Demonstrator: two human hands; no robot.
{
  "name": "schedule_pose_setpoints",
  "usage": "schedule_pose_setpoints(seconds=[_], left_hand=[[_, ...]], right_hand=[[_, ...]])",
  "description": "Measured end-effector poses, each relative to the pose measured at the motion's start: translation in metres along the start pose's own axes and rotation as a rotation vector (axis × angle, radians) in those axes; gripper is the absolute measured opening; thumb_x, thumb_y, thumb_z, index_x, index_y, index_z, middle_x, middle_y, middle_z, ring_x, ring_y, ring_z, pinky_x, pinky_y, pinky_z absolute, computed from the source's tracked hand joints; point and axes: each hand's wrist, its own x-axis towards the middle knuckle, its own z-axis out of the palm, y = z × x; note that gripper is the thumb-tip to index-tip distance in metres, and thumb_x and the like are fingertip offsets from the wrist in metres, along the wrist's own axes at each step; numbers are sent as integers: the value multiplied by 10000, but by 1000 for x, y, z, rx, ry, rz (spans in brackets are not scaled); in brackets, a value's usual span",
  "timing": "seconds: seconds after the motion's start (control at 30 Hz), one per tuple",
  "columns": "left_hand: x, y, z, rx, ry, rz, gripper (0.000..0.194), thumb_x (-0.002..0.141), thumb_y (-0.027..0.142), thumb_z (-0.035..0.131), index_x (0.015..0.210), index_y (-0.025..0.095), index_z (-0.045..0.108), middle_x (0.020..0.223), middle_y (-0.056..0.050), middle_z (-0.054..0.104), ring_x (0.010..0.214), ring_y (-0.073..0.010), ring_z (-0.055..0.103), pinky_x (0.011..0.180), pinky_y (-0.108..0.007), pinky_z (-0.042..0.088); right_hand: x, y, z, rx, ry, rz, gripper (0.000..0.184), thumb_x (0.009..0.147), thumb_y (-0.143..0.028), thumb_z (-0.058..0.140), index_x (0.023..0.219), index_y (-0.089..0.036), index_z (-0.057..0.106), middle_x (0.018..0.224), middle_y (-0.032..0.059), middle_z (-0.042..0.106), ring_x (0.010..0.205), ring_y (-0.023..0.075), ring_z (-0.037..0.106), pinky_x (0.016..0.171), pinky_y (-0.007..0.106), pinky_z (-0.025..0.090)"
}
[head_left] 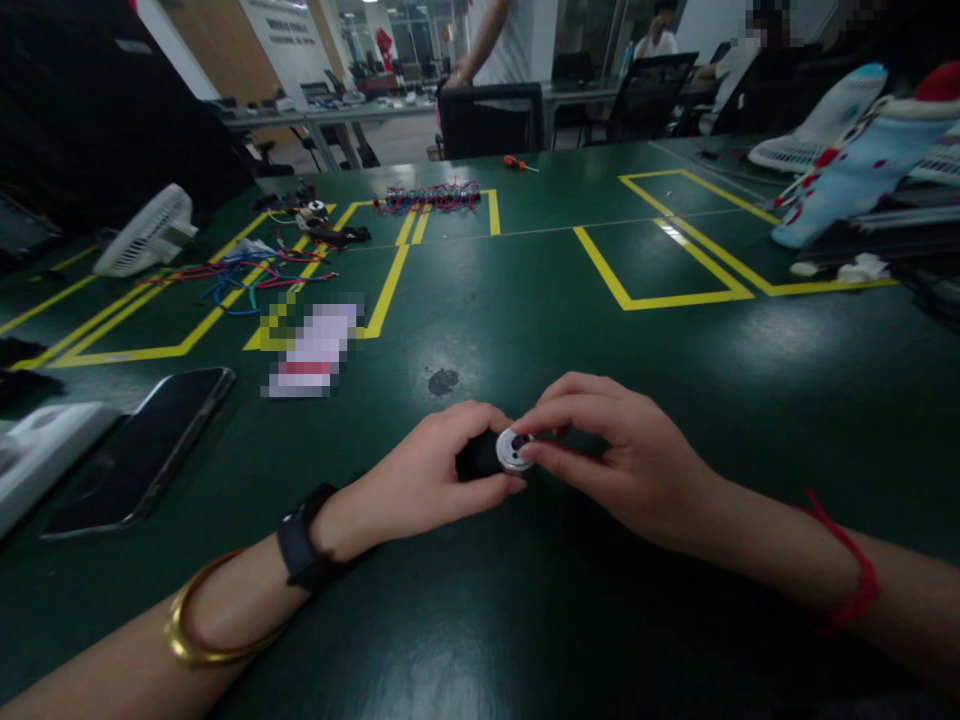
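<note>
Low in the middle of the head view is a small round silver part (pixel 511 455) with a dark opening in its face; its exact kind does not show. My left hand (pixel 427 468) grips its edge from the left, thumb below and fingers above. From the right, my right hand (pixel 626 450) has its thumb and index finger closed at the part's face and upper rim. Whether a smaller piece sits between those right fingertips I cannot make out. Both hands are just above the green table (pixel 465 600).
A phone (pixel 150 450) and a white power strip (pixel 52 450) lie at left. Farther off are loose wires (pixel 255 275), a wire bundle (pixel 427 198), a white fan (pixel 150 232), a blurred slip (pixel 319 350) and a screwdriver (pixel 519 164). A blue plush-like figure (pixel 855 180) stands right.
</note>
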Motion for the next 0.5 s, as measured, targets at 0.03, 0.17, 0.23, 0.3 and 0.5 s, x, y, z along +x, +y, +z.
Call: schedule_pose_setpoints(seconds=[0.03, 0.17, 0.23, 0.3, 0.5], left_hand=[[0, 0, 0, -1, 0, 2, 227, 837, 322, 663, 990, 184, 568, 935, -16, 616, 841, -173, 572, 743, -276, 437], [0, 1, 0, 3, -6, -4, 210, 840, 318, 651, 984, 188, 570, 908, -10, 614, 816, -168, 572, 723, -267, 438], [0, 1, 0, 6, -5, -4, 207, 840, 309, 644, 990, 187, 571, 905, -14, 614, 814, -171, 572, 719, -270, 440], [0, 0, 0, 3, -2, 0, 213, 837, 295, 645, 1006, 187, 574, 923, -19, 618, 826, -175, 574, 727, -275, 442], [0, 1, -1, -29, -3, 8, 227, 828, 286, 675, 1012, 190, 584, 974, -21, 635, 868, -175, 589, 773, -281, 452]], right_hand=[[0, 0, 1, 2, -10, 0, 152, 872, -276, 630, 1008, -236, 685, 927, 22, 641, 850, 160, 600, 744, 302, 432], [0, 2, 1, -1, -57, -6, 191, 892, -270, 592, 1053, -237, 689, 956, 36, 616, 873, 163, 588, 755, 305, 443], [-2, 2, 1, 19, -86, -18, 226, 890, -260, 584, 1094, -243, 682, 973, 46, 594, 878, 165, 579, 774, 313, 454], [-4, 2, -1, 55, -108, -11, 273, 879, -243, 592, 1142, -250, 665, 991, 50, 570, 882, 164, 573, 792, 316, 466], [-7, 7, -12, 194, -145, 150, 215, 872, -298, 612, 1069, -257, 688, 1006, 38, 571, 819, 148, 582, 725, 290, 489]])
